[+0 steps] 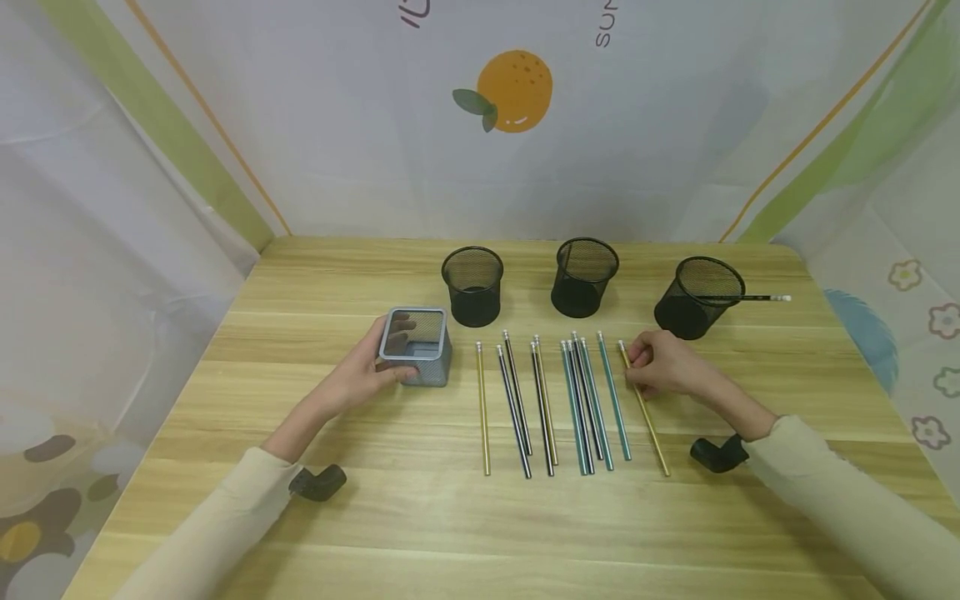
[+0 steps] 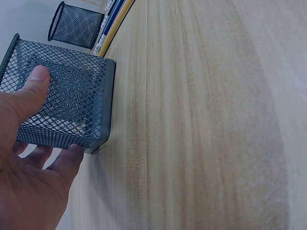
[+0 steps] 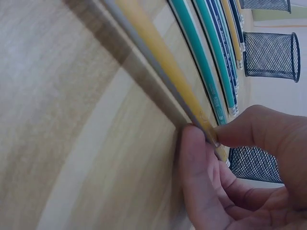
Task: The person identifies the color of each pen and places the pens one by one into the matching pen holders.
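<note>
A square grey mesh pen holder (image 1: 427, 371) stands on the table, and my left hand (image 1: 375, 367) grips it from its left side. In the left wrist view the thumb lies across one mesh wall of that holder (image 2: 72, 96), with the other fingers around the lower side. Toward the right, my right hand (image 1: 663, 364) pinches a yellow pencil (image 1: 651, 425) near its eraser end. The right wrist view shows thumb and index finger on either side of the yellow pencil (image 3: 163, 57). Left of it lie several teal, dark blue, black and yellow pencils (image 1: 581, 408), side by side with erasers away from me.
Behind the pencils stand two round black mesh holders, the left one (image 1: 474, 304) and the middle one (image 1: 577, 296). A third black holder (image 1: 682, 315) at the right leans and has a black pencil (image 1: 757, 297) across its rim. A white curtain (image 1: 337, 125) hangs behind the table (image 1: 420, 533).
</note>
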The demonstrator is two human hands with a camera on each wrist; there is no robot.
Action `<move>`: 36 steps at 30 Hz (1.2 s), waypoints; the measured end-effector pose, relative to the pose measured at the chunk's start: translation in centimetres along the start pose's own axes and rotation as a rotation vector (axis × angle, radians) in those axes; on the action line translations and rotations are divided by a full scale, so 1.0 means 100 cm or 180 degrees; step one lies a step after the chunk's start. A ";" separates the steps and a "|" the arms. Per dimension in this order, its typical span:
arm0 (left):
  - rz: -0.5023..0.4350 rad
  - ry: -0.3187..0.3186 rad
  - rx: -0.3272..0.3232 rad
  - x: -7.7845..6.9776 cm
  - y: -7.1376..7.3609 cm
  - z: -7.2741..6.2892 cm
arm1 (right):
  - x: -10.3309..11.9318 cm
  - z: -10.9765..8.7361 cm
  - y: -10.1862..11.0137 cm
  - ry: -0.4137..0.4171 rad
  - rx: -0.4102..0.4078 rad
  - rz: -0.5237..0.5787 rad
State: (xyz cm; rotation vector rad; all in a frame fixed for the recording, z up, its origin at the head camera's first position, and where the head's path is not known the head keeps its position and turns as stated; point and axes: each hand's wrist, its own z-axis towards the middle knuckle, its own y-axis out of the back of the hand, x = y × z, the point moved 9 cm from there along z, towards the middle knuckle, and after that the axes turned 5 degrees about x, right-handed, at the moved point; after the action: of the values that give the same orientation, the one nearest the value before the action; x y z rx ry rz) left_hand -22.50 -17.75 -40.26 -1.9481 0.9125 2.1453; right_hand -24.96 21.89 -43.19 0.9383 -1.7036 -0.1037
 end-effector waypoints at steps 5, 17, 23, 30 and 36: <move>0.0015 0.0000 -0.0008 0.000 0.000 0.000 | 0.001 -0.002 0.000 0.0054 0.0056 0.0075; 0.0012 -0.0010 -0.0043 0.002 0.001 0.000 | 0.001 -0.007 0.008 0.0097 0.0084 0.0156; 0.0027 0.0011 -0.0044 0.001 0.000 0.000 | 0.004 -0.009 0.013 0.0145 0.0060 0.0167; 0.0032 -0.0013 -0.0032 -0.002 -0.001 -0.002 | 0.009 -0.013 0.017 0.0233 0.0052 0.0313; 0.0008 -0.0023 -0.0025 -0.001 -0.001 0.000 | 0.015 -0.017 0.023 0.0322 -0.0001 0.0409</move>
State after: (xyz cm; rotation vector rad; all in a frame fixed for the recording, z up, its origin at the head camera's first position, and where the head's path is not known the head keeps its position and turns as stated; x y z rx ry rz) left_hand -22.42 -17.70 -40.21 -1.9427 0.9072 2.1591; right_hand -24.77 23.16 -40.26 0.8182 -1.6651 0.0282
